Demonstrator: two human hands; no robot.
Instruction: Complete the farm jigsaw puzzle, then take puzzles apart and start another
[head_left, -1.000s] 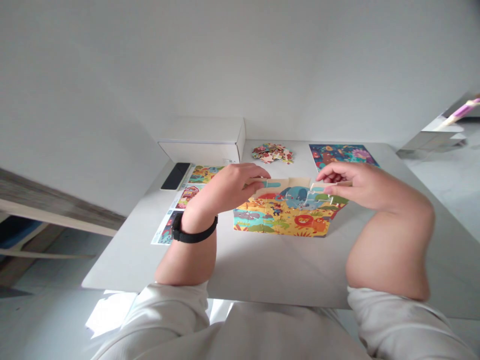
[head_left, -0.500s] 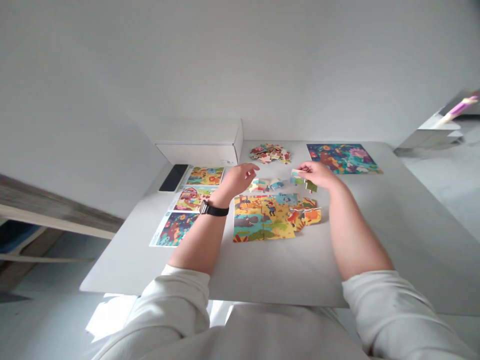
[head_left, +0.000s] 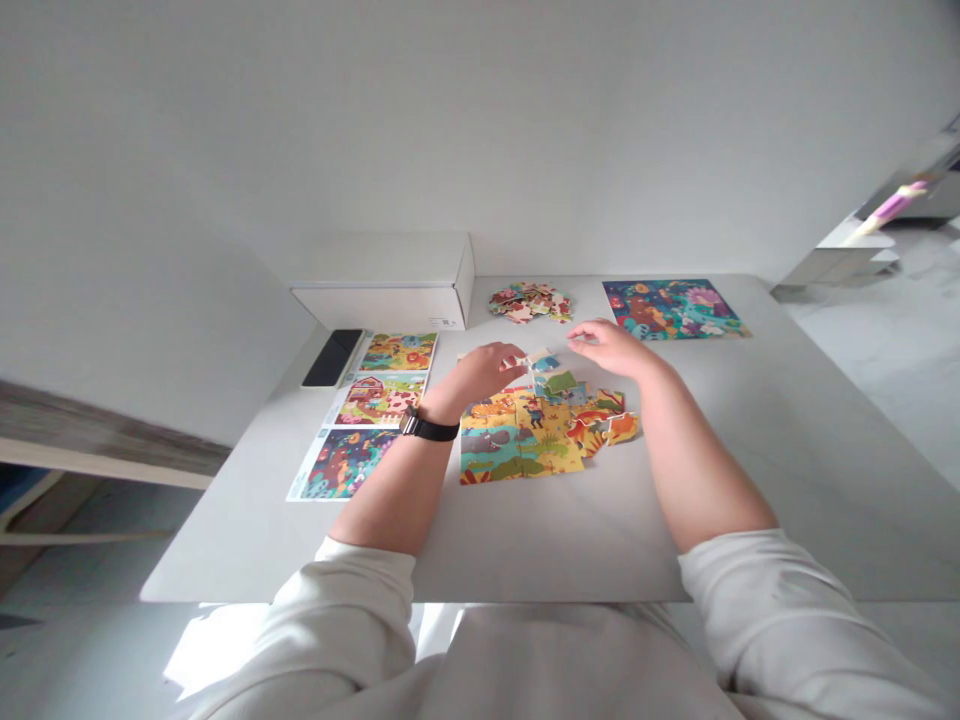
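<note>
A partly joined jigsaw puzzle [head_left: 517, 440] of cartoon animals lies mid-table, with a hippo at its lower left. My left hand [head_left: 480, 375], a black band on its wrist [head_left: 429, 428], reaches its curled fingertips next to a few loose pieces [head_left: 541, 362] at the puzzle's far edge. My right hand [head_left: 607, 347] hovers just beyond the puzzle, fingers apart, and I see nothing in it. A green piece [head_left: 561, 382] rests on the far part of the puzzle. Farther back lies a heap of loose pieces [head_left: 529, 302].
A black phone [head_left: 332, 358] and several picture cards [head_left: 379, 400] lie at the left. A white cardboard box [head_left: 382, 293] stands at the back left corner. A colourful jungle puzzle [head_left: 671, 309] lies at the back right of the white table [head_left: 225, 560].
My right hand has moved left and no longer holds pieces. A green piece now lies on the puzzle. My left hand has moved forward to the loose pieces.
</note>
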